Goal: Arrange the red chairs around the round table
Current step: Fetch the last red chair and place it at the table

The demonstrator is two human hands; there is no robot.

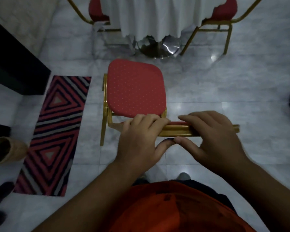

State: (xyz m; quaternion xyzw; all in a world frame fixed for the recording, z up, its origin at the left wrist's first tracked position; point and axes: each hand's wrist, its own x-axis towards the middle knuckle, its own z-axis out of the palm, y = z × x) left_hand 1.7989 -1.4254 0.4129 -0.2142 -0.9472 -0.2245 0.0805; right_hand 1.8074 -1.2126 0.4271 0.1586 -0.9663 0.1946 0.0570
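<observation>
My left hand (141, 131) and right hand (213, 133) clamp the red chair (136, 87) by its gilt top rail (176, 130), fingers curled over. I judge the metal frame rigid and moderately heavy. The round table (151, 14) stands at 12 o'clock.

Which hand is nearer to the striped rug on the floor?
Left. The left hand grips the chair's gold backrest rail on the side toward the striped rug; the right hand holds the same rail farther from it.
</observation>
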